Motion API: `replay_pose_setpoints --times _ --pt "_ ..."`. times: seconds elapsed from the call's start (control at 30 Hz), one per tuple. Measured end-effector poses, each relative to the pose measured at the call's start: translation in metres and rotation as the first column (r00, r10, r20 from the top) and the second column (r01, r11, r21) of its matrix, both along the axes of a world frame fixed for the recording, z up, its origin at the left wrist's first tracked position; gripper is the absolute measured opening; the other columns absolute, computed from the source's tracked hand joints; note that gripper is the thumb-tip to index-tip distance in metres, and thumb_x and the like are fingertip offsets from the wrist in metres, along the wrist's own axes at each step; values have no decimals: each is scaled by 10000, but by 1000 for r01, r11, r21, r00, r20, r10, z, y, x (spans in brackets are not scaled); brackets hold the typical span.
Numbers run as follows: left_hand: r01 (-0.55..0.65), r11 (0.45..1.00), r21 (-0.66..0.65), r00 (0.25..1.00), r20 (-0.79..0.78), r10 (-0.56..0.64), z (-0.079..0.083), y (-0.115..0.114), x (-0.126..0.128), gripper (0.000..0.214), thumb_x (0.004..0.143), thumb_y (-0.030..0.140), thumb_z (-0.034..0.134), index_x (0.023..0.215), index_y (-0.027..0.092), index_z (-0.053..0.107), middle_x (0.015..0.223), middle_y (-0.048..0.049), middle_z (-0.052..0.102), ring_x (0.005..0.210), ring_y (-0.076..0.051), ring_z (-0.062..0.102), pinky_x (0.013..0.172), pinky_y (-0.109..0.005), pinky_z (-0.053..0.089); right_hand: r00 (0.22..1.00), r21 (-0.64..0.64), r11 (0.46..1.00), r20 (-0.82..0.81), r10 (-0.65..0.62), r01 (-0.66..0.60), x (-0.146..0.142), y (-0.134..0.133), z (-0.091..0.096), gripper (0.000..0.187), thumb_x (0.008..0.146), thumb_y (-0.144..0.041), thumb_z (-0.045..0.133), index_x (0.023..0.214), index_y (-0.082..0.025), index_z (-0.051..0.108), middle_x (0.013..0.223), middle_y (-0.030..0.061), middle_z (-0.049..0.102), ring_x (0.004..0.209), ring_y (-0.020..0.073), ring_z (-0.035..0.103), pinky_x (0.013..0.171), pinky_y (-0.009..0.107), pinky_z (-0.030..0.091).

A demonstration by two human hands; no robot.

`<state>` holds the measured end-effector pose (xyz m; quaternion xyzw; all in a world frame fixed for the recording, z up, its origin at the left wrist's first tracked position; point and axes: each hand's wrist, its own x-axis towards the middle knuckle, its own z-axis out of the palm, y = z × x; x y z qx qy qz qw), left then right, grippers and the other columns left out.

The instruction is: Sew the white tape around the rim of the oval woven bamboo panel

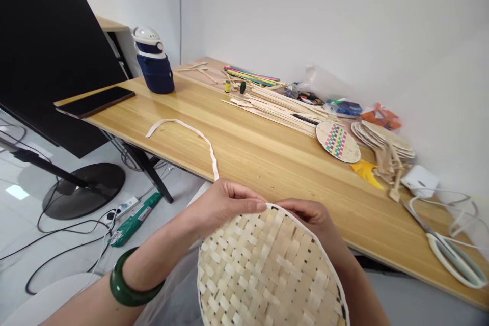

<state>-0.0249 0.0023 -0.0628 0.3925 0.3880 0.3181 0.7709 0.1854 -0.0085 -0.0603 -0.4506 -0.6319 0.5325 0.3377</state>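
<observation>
A round woven bamboo fan panel [267, 270] is held upright near the table's front edge, with pale edging tape along its rim. My left hand [225, 201] pinches the top of that rim between thumb and fingers. From under it, a loose white tape [198, 135] trails over the tabletop to the left in a curve. My right hand [307, 214] grips the rim just right of the top, its fingers partly hidden behind the panel. A green bangle [124, 282] circles my left wrist.
Several bamboo strips [280, 107] lie along the back of the wooden table [244, 147]. A colour-patterned woven disc [338, 141] rests right of centre, near stacked discs [385, 140]. Scissors [451, 254] lie far right. A phone [95, 102] and blue bottle [155, 63] stand left.
</observation>
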Motion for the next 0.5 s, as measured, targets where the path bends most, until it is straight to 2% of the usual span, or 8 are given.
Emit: replay_pose_setpoints --times 0.3,0.5 --pt "41 999 36 999 14 -42 0 0 2 126 676 288 812 748 186 799 740 -14 761 663 -119 637 651 -208 476 995 124 989 65 76 -84 1 5 4 189 846 -294 629 754 -198 764 710 24 730 606 128 614 556 207 474" --pt "36 999 40 999 9 -37 0 1 4 129 666 293 813 733 184 798 739 -20 756 672 -143 649 649 -227 481 993 151 984 93 79 -92 0 4 2 220 874 -318 603 762 -188 741 701 25 706 587 129 591 522 216 450"
